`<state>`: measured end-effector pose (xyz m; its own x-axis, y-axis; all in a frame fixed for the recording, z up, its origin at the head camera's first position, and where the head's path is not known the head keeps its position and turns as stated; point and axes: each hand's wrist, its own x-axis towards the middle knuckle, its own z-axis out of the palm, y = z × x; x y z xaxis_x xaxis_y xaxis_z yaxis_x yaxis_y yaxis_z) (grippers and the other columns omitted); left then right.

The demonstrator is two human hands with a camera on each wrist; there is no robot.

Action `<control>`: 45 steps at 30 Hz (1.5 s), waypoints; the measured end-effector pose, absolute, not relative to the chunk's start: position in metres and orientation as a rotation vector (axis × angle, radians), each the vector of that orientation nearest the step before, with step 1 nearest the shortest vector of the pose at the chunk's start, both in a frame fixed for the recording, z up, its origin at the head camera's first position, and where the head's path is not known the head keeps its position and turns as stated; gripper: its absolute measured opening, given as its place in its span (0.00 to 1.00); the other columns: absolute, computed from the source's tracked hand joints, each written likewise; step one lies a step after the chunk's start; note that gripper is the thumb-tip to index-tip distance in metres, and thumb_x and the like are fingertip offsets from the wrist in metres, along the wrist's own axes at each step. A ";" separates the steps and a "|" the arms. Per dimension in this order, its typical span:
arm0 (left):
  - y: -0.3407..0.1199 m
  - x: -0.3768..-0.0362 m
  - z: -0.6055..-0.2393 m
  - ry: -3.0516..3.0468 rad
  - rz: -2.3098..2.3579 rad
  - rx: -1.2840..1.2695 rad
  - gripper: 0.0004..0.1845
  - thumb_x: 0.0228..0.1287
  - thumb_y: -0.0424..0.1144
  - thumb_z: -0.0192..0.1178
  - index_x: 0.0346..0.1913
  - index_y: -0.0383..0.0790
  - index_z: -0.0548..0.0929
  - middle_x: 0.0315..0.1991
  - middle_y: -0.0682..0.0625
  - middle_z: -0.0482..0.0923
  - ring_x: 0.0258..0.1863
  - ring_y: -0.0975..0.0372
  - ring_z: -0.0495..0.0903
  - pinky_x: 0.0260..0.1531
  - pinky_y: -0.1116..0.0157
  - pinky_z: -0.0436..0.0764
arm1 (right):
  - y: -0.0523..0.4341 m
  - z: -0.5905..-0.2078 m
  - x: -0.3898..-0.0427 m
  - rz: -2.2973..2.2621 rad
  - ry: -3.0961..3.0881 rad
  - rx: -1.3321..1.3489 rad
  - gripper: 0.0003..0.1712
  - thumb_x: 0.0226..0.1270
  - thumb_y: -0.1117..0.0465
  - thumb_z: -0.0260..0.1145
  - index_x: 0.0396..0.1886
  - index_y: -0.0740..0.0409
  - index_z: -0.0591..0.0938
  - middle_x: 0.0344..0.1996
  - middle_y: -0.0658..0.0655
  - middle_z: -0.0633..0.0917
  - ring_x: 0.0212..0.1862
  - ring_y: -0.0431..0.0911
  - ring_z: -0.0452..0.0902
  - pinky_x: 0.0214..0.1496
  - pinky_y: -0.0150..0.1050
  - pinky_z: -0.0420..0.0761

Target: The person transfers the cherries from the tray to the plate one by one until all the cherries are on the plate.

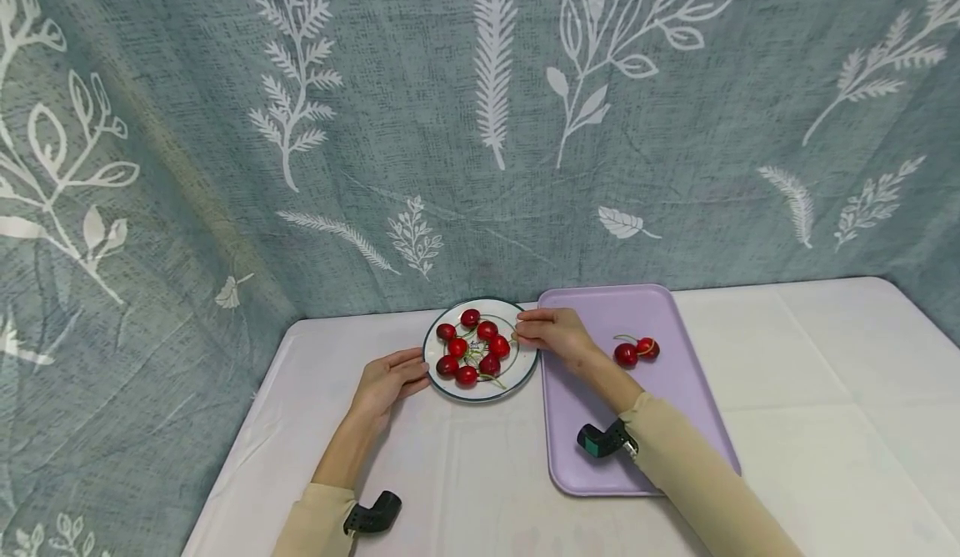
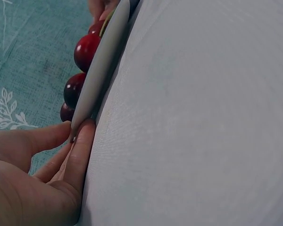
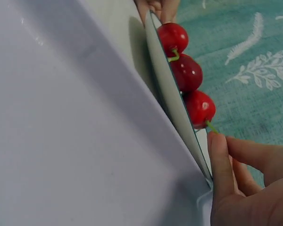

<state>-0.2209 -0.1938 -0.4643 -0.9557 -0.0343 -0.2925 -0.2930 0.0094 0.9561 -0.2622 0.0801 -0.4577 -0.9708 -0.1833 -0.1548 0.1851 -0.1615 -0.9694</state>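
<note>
A white plate (image 1: 480, 393) with a dark rim holds several red cherries (image 1: 467, 376) with green stems. At its left edge my left hand (image 1: 386, 382) pinches the rim between thumb and fingers, with fingertips under the plate in the left wrist view. Over the plate's right edge, my right hand (image 1: 558, 336) has thumb and forefinger together on the stem of a cherry (image 3: 200, 109). That cherry sits at the plate's edge beside others. Part of the right rim is hidden behind the right hand.
A purple tray (image 1: 600, 457) lies right of the plate, its left edge close to the plate. A few cherries (image 1: 626, 355) with stems lie on the tray. A white cloth (image 1: 810, 390) covers the table, and a patterned blue-green curtain (image 1: 450, 123) hangs behind.
</note>
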 end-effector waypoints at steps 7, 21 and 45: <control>-0.193 -0.221 -0.463 2.089 2.061 -0.322 0.23 0.69 0.25 0.56 0.64 0.22 0.69 0.60 0.30 0.73 0.39 0.66 0.83 0.43 0.70 0.86 | 0.078 -0.456 -0.263 -2.179 1.983 -0.031 0.17 0.64 0.79 0.62 0.52 0.84 0.75 0.32 0.63 0.86 0.30 0.40 0.83 0.39 0.31 0.87; -0.192 -0.219 -0.463 2.103 2.045 -0.355 0.23 0.69 0.26 0.57 0.64 0.24 0.70 0.61 0.30 0.73 0.39 0.66 0.83 0.43 0.69 0.86 | 0.078 -0.451 -0.260 -2.098 2.077 -0.086 0.16 0.64 0.77 0.63 0.50 0.83 0.77 0.33 0.64 0.86 0.30 0.40 0.82 0.37 0.31 0.87; -0.193 -0.221 -0.465 2.085 2.059 -0.375 0.22 0.68 0.25 0.57 0.64 0.24 0.71 0.60 0.31 0.74 0.38 0.66 0.84 0.42 0.69 0.86 | 0.148 -0.387 -0.265 -1.734 2.562 -0.227 0.18 0.73 0.63 0.60 0.53 0.75 0.80 0.43 0.71 0.85 0.36 0.51 0.85 0.42 0.42 0.88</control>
